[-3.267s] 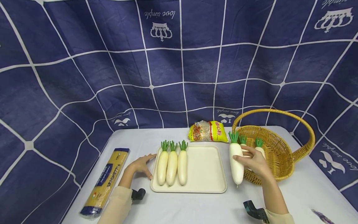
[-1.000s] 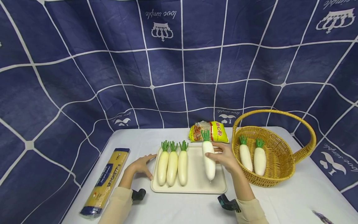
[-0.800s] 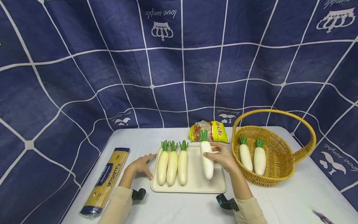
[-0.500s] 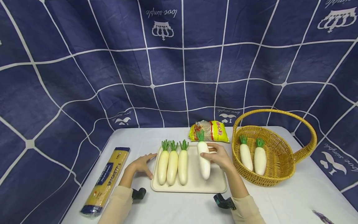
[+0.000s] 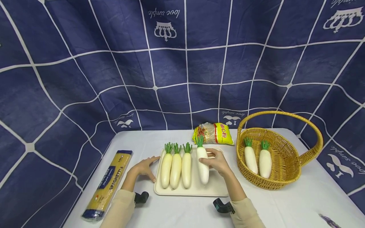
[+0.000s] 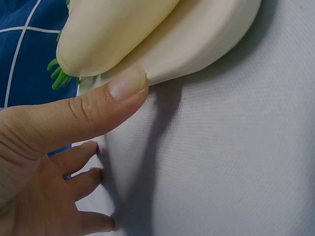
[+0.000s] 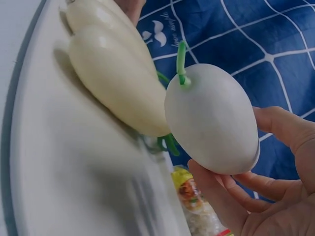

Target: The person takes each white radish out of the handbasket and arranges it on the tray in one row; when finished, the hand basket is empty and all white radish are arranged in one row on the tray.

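My right hand [image 5: 218,162] holds a white radish [image 5: 201,167] with green leaf stubs, thumb on one side and fingers on the other. It hangs over the right half of the cream tray [image 5: 219,186], leaves pointing to the back. In the right wrist view, this radish [image 7: 211,118] shows end-on, shadow on the tray below. To its left, three yellowish-white radishes [image 5: 186,171] lie side by side on the tray. My left hand [image 5: 144,167] is at the tray's left edge, fingers spread; in the left wrist view its thumb [image 6: 98,108] lies against the rim.
At the right stands a wicker basket [image 5: 285,158] with a tall handle, two white radishes [image 5: 265,164] inside. A yellow food bag [image 5: 214,133] lies behind the tray. A spaghetti pack [image 5: 108,183] lies at the left. Blue cloth [image 5: 205,69] hangs behind the table.
My right hand has carried the white radish from beside the basket leftward over the tray, now lower and nearer the three radishes. My left hand has stayed put.
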A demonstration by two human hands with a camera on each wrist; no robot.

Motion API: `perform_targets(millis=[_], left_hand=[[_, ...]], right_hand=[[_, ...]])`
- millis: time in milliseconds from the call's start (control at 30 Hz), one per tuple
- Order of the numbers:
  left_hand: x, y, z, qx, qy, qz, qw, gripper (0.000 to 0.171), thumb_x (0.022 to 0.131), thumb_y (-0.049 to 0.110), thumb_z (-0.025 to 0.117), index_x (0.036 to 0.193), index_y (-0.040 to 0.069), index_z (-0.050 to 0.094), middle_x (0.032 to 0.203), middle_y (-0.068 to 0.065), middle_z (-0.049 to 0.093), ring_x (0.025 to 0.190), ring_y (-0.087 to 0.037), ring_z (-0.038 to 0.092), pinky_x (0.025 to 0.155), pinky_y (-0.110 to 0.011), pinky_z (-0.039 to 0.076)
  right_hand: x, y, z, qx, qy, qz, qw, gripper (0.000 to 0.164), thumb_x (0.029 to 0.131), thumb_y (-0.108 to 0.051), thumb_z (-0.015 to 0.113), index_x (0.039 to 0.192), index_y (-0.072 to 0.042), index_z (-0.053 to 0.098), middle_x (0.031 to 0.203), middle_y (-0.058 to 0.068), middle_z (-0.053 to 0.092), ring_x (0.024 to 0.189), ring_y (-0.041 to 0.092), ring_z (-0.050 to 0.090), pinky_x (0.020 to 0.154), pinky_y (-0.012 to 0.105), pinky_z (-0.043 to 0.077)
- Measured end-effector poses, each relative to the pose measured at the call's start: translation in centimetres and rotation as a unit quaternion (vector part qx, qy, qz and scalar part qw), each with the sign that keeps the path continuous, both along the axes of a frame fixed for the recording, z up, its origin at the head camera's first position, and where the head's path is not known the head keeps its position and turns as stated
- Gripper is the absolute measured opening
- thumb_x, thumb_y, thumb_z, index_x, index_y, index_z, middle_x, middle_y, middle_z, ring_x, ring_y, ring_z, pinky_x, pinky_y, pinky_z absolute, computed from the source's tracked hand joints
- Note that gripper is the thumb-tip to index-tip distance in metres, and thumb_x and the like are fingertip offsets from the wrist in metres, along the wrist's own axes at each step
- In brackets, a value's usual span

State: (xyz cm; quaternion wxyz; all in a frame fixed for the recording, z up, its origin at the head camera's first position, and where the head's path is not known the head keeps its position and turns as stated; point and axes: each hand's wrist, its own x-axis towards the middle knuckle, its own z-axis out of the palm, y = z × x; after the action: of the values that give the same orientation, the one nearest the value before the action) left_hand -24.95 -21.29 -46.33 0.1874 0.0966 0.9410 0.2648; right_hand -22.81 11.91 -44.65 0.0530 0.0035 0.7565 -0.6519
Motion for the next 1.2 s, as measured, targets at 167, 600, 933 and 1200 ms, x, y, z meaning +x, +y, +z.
perform_targets(millis=[167,600,933,1200], left_hand=[[-0.1,0.0,-0.1,-0.001,0.003,-0.002,1.0,0.108,0.048,0.015,0.091,0.143,0.01,0.04,0.148,-0.026,0.03,0.135,-0.05,0.021,0.108,-0.066,0.016],[-0.1,0.0,-0.1,0.001,0.002,0.001,1.0,0.108,0.047,0.015,0.091,0.142,0.01,0.041,0.148,-0.026,0.03,0.136,-0.05,0.02,0.108,-0.066,0.016],[-0.1,0.1,-0.1,0.0,-0.001,0.005,1.0,0.108,0.047,0.015,0.091,0.142,0.01,0.041,0.148,-0.025,0.03,0.136,-0.05,0.02,0.108,-0.067,0.016],[0.0,0.1,0.0,0.001,0.001,0.003,1.0,0.107,0.047,0.014,0.09,0.142,0.01,0.041,0.148,-0.026,0.03,0.136,-0.05,0.02,0.108,-0.066,0.016]], right_hand=[[-0.3,-0.4,-0.9,-0.004,-0.007,-0.008,1.0,0.062,0.072,-0.007,0.075,0.127,0.01,0.05,0.106,0.026,0.058,0.071,0.02,0.063,0.058,0.035,0.059],[-0.6,-1.2,-2.6,0.015,-0.019,-0.02,1.0,0.06,0.07,-0.007,0.076,0.123,0.011,0.053,0.103,0.024,0.058,0.076,0.021,0.06,0.06,0.029,0.056],[-1.0,-1.9,-3.5,0.022,-0.022,-0.032,0.999,0.061,0.07,-0.008,0.076,0.122,0.013,0.052,0.105,0.028,0.062,0.077,0.023,0.063,0.065,0.033,0.058],[-1.2,-2.1,-3.7,0.045,-0.022,-0.034,0.998,0.064,0.071,-0.009,0.077,0.123,0.015,0.048,0.104,0.029,0.063,0.079,0.025,0.065,0.067,0.033,0.058]])
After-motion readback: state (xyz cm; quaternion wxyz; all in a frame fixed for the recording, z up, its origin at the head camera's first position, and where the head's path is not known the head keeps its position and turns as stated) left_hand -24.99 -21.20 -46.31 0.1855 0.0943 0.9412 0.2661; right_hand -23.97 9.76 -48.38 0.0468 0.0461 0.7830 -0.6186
